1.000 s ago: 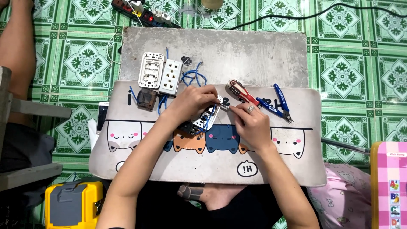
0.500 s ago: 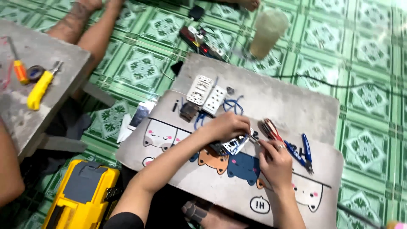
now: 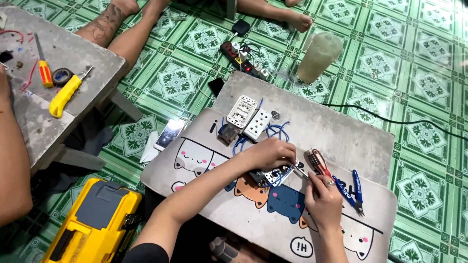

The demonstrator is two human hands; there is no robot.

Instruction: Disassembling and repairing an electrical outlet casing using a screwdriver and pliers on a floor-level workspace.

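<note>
Blue wires (image 3: 277, 130) trail out from under the left hand (image 3: 267, 153), whose grip is clamped down over a small white and dark electrical part (image 3: 272, 176) lying on the cat-print mat (image 3: 195, 156), near the middle of the surface (image 3: 336, 126). Just beside it, the right hand (image 3: 322, 198) has its grip closed on a thin silver-shafted tool (image 3: 300, 170), the tip meeting the part right by the left fingers. Since half a second ago both hands sit in much the same hold; mainly the view has swung, so the work on the part appears to be going on without a break rather than finished or dropped.

Close to the right hand lie a red-handled tool (image 3: 318, 163) and blue-handled cutters (image 3: 352, 191), toward the right edge of the mat. Toward the far edge, two white socket plates (image 3: 249, 117) lie side by side, with a small brown block (image 3: 227, 135) just in front of them.

Off the surface, on the green tiled floor (image 3: 419, 58), a power strip (image 3: 241, 59) and a pale plastic bottle (image 3: 319, 56) sit past the far edge, a phone (image 3: 169, 134) lies by the left edge, and a yellow toolbox (image 3: 92, 224) stands near the left corner. Another person's surface (image 3: 73, 92) at the left carries a yellow-handled knife (image 3: 63, 95), an orange screwdriver (image 3: 44, 70) and a roll of tape (image 3: 62, 75).
</note>
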